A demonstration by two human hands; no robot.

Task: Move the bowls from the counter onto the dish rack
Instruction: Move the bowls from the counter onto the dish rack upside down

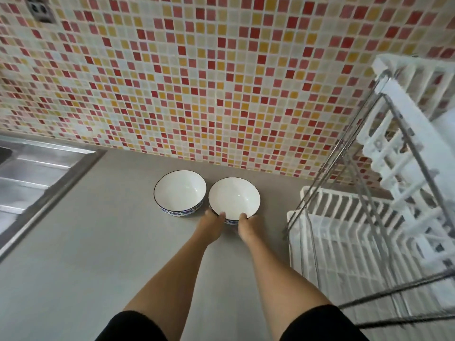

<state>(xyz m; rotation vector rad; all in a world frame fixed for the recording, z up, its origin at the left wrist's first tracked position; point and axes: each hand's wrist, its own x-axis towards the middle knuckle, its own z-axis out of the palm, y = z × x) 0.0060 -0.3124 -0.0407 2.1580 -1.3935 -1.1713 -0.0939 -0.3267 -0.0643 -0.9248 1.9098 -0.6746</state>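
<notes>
Two white bowls with dark rims and blue patterned bases sit side by side on the grey counter (98,242). The left bowl (179,191) stands free. Both hands grip the right bowl (234,196) at its near rim: my left hand (213,226) holds the near-left edge and my right hand (247,227) the near-right edge, thumbs over the rim. The bowl's near side looks slightly tilted up, though I cannot tell if it has left the counter. The white dish rack (344,217) with metal rods stands just to the right.
A steel sink drainboard (32,178) lies at the left edge of the counter. A mosaic tiled wall (197,82) rises behind the bowls, with a socket (40,9) at the top left. The rack's upper tier (403,148) overhangs on the right.
</notes>
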